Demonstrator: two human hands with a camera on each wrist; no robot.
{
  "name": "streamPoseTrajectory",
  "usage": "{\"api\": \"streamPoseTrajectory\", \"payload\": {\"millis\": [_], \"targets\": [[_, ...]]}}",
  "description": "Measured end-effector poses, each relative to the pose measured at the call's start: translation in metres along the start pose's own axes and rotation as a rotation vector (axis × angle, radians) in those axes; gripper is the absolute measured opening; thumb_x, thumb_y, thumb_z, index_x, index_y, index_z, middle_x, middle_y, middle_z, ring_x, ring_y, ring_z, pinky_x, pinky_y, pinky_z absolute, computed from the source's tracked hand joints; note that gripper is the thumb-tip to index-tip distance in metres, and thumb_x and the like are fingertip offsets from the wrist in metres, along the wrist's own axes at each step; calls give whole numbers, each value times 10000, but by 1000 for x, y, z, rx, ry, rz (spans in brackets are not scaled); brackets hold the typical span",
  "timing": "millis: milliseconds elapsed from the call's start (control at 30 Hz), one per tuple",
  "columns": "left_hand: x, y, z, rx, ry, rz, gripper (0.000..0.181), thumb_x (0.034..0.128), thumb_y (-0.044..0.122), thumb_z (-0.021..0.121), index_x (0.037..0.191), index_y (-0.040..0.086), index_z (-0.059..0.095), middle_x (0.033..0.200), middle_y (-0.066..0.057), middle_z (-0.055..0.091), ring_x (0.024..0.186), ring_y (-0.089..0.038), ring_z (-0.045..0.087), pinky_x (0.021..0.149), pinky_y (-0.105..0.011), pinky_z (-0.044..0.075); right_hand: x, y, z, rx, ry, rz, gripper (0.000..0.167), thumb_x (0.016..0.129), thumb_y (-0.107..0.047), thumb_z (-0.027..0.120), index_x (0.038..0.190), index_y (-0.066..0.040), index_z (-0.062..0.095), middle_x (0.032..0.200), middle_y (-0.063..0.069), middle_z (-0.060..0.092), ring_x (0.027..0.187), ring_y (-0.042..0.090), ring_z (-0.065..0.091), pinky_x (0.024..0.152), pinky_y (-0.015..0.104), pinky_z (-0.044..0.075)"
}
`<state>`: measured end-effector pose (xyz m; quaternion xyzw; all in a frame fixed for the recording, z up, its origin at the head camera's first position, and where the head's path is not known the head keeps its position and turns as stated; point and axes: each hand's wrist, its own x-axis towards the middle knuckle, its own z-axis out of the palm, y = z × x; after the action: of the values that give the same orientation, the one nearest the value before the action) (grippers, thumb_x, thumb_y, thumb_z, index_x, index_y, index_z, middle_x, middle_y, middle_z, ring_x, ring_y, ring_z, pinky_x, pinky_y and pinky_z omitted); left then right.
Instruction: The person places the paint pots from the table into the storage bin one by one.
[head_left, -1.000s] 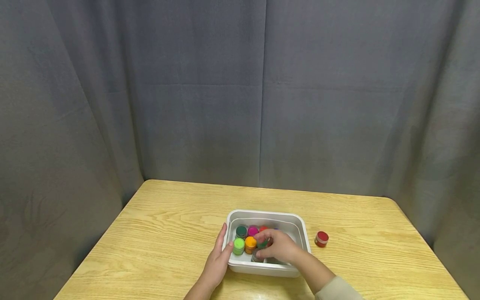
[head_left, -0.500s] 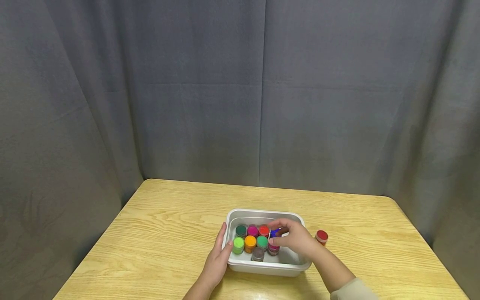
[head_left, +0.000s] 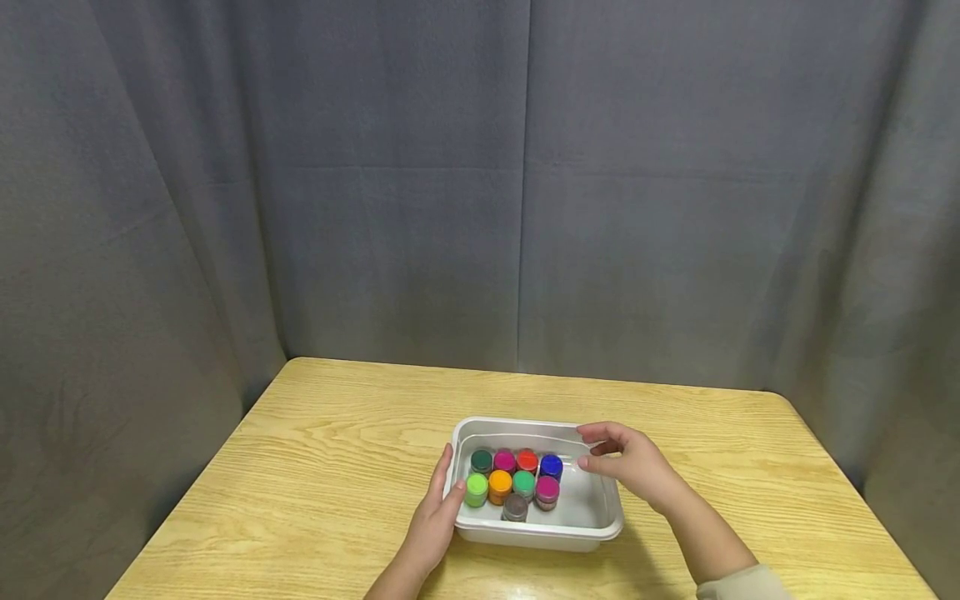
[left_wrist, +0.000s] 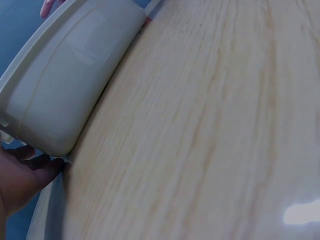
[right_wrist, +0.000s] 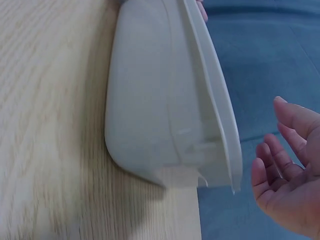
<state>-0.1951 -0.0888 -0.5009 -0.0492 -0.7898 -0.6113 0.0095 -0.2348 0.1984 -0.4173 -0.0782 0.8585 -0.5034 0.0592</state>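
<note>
A white plastic tub (head_left: 536,537) on the table holds several small paint jars, standing in two rows with a grey-brown jar (head_left: 515,507) in front. At the right end of the rows are a blue jar (head_left: 551,467) and a magenta jar (head_left: 547,492). My left hand (head_left: 433,517) grips the tub's left end, thumb at the rim, fingers along the outer wall; its fingers (left_wrist: 47,172) bend against the tub's corner. Over the tub's right rim hovers my right hand (head_left: 626,462), holding nothing, thumb and fingers apart. The right wrist view shows its fingers (right_wrist: 280,155) loosely bent, clear of the tub.
The wooden table (head_left: 337,450) spreads out on both sides of the tub and behind it. Grey curtains (head_left: 405,208) hang behind the table and at its sides. The dark red jar right of the tub is out of sight, where my right hand and forearm now are.
My right hand has gone from the jars rightward to the tub's rim, leaving the grey-brown and magenta jars standing. It now covers the spot of the dark red jar. My left hand stays put.
</note>
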Motion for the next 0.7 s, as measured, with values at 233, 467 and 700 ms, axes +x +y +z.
{"api": "streamPoseTrajectory", "payload": {"millis": [233,467,700], "targets": [[1,-1,0,0,10,-12,573,1046,298,401,1577,238,194,1632,-154,197,1462,-500,187,1094,-772,164,-3,10,-17,45,27,83,531,869,-203,747,1339,-50,554,1248,187,599,976,175,573,577,293,490],[0,0,0,4,5,-13,581,1045,301,405,1579,236,186,1634,-156,189,1462,-502,182,1091,-773,167,-6,27,-30,45,86,58,539,884,-188,730,1350,-3,533,1296,227,558,833,145,560,691,312,543],[-1,2,0,2,-2,-22,583,1047,306,401,1581,230,179,1633,-166,181,1460,-511,174,1088,-777,166,-8,46,-39,-25,120,64,565,906,-248,709,1366,14,511,1382,239,512,1207,336,513,876,342,516]]}}
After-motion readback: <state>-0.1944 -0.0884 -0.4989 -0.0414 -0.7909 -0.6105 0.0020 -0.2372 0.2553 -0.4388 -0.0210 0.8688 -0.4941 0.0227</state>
